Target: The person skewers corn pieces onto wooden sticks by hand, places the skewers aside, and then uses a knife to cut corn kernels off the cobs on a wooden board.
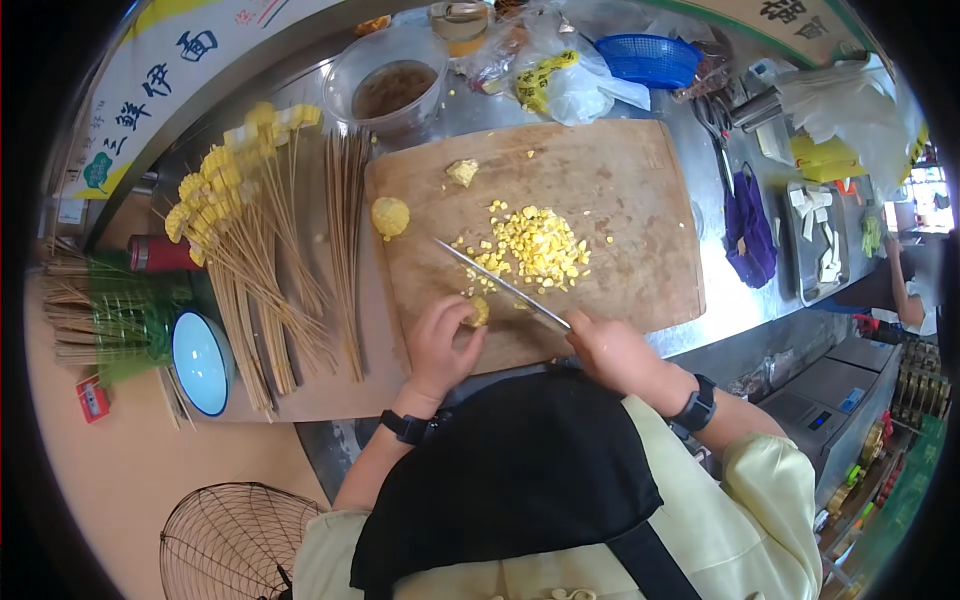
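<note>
My right hand is closed around the handle of a knife, whose blade slants up and left over the cutting board. At the board's near side my left hand has its fingers curled against a piece of corn cob. Beyond the blade lies a heap of loose corn kernels. Another round corn piece sits near the board's left edge, with a smaller corn chunk further back.
Left of the board lie corn skewers and bare sticks, with a light-blue bowl nearby. Behind stand a plastic tub and a blue basket. Scissors, a purple cloth and a metal tray are on the right.
</note>
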The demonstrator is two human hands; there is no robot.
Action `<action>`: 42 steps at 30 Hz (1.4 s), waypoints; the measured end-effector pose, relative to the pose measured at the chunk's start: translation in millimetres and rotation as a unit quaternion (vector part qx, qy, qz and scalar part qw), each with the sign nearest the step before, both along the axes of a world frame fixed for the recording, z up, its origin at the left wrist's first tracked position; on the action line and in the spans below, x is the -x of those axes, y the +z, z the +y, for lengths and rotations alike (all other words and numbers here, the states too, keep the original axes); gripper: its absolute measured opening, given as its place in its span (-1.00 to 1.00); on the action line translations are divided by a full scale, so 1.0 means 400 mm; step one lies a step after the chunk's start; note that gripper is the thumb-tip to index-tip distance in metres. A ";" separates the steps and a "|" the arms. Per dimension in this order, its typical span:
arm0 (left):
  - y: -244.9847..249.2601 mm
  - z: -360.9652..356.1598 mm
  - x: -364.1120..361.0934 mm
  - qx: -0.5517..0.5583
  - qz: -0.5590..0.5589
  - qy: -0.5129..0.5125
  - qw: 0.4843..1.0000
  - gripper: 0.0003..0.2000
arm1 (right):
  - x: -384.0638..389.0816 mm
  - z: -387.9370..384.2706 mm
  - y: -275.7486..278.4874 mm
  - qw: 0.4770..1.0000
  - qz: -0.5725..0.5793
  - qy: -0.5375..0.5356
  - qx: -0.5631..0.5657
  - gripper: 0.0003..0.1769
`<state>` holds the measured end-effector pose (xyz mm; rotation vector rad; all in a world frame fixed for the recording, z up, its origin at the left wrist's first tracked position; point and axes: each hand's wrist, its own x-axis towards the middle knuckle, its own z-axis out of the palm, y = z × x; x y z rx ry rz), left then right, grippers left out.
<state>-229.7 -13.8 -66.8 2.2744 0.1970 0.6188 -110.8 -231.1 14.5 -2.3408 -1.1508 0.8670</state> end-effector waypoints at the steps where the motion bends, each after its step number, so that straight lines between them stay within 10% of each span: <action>1: -0.010 0.002 0.000 0.000 -0.011 0.000 1.000 -0.74 | 0.004 -0.007 0.013 1.000 0.002 0.001 0.003 -0.69; 42: -0.022 -0.012 0.022 0.017 0.032 0.034 0.999 -0.75 | 0.025 -0.035 0.021 0.998 -0.047 0.052 -0.006 -0.73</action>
